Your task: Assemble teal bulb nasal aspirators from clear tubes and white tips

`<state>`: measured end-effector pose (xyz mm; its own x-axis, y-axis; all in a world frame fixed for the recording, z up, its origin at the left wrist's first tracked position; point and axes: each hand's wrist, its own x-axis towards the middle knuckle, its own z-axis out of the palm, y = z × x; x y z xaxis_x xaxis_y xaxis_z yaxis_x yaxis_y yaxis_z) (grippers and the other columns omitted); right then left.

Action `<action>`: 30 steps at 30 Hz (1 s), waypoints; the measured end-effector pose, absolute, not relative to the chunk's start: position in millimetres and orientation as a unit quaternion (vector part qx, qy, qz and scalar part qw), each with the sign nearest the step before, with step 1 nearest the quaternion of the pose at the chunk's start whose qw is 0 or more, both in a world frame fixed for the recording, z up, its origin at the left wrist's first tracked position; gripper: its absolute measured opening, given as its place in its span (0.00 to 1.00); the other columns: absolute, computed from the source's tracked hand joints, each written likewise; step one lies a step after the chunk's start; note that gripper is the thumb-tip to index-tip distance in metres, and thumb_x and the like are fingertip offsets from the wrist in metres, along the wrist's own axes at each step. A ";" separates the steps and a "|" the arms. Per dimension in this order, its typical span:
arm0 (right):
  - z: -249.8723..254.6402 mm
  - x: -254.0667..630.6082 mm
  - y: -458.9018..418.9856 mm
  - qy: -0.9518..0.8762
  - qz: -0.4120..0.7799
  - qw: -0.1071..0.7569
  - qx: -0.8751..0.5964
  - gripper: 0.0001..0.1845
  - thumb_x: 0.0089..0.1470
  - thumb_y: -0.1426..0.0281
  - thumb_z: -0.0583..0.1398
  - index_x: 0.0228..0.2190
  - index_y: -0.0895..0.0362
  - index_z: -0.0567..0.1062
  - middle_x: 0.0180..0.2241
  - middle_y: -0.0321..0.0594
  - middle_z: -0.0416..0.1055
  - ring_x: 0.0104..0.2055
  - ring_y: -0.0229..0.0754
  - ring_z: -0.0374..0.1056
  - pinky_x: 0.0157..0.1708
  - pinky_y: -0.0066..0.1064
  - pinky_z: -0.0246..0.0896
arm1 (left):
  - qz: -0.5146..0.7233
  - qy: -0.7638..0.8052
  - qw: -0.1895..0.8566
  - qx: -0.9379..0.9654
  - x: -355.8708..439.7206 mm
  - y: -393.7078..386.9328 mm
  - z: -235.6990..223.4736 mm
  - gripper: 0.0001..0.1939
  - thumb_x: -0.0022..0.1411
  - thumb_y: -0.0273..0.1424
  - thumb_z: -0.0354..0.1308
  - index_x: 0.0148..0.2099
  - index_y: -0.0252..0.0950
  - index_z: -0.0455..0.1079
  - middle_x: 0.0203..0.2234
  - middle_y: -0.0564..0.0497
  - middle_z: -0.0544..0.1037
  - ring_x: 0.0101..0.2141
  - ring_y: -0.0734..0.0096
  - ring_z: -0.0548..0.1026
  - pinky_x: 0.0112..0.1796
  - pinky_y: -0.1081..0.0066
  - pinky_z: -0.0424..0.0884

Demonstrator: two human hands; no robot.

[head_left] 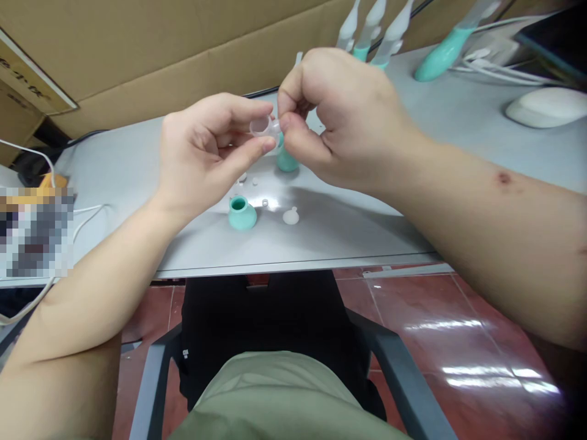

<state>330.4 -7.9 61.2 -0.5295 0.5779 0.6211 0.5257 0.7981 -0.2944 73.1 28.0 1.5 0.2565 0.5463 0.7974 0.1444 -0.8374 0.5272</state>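
My left hand (206, 150) and my right hand (339, 116) meet above the grey table (137, 183), both pinching one small clear plastic cap (263, 126) between fingertips. Below them on the table stands a teal round bulb (241, 212) with an open neck. A second teal piece (287, 160) stands partly hidden behind my right thumb. A small white stopper (290, 216) lies right of the bulb, with a few tiny clear bits (254, 181) nearby.
Several teal-and-white assembled devices (367, 27) stand at the table's back, one larger (443, 55) to the right. A white mouse-like object (545, 107) and cables lie far right. Cardboard (160, 55) backs the table. White cables (87, 214) trail at left.
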 end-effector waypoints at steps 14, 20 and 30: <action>55.7 328.8 -6.6 -0.832 0.112 0.435 -0.325 0.08 0.75 0.59 0.65 0.44 0.48 0.73 0.54 0.47 0.86 0.53 0.55 0.82 0.61 0.52 0.81 | 0.582 0.168 0.205 0.768 73.1 0.9 19.5 0.18 0.76 0.47 0.88 0.60 0.46 0.93 0.47 0.49 0.93 0.46 0.55 0.95 0.46 0.58 0.96; 52.8 336.0 3.2 -0.807 0.223 0.508 -0.199 0.09 0.74 0.60 0.77 0.40 0.50 0.89 0.46 0.41 0.92 0.48 0.50 0.87 0.54 0.45 0.84 | 0.596 0.148 0.236 0.753 71.7 2.5 17.0 0.18 0.75 0.39 0.89 0.62 0.46 0.94 0.49 0.49 0.95 0.50 0.55 0.96 0.50 0.60 0.97; 54.6 337.8 3.2 -0.826 0.159 0.485 -0.239 0.06 0.74 0.65 0.74 0.40 0.50 0.88 0.44 0.40 0.92 0.47 0.51 0.86 0.54 0.46 0.82 | 0.590 0.157 0.207 0.765 71.3 8.4 12.6 0.25 0.73 0.55 0.88 0.61 0.47 0.93 0.47 0.46 0.93 0.47 0.50 0.94 0.49 0.49 0.97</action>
